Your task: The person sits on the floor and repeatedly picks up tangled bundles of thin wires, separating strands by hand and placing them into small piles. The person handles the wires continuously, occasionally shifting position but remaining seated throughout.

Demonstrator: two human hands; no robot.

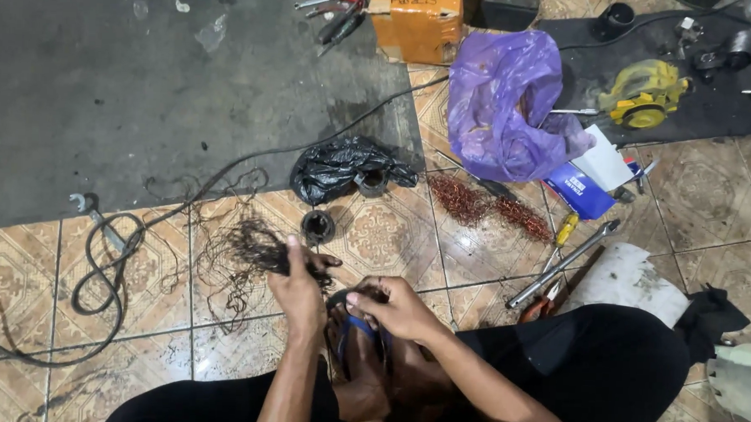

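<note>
Near the feet on the tiled floor (pixel 391 228), the left hand (pixel 299 290) pinches dark wire (pixel 253 247) while the right hand (pixel 393 307) clamps the stator (pixel 350 331). Wire could snag, snap or cut fingers if tugged hard.

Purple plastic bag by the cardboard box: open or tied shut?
Open. The purple bag slumps on the tiled floor, with its mouth gaping and no knot visible.

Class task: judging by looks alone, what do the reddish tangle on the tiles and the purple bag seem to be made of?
Reddish tangle: probably bare copper wire, going by its thin, shiny orange-red strands. Purple bag: thin plastic film, glossy, crumpled and slightly see-through.
</note>
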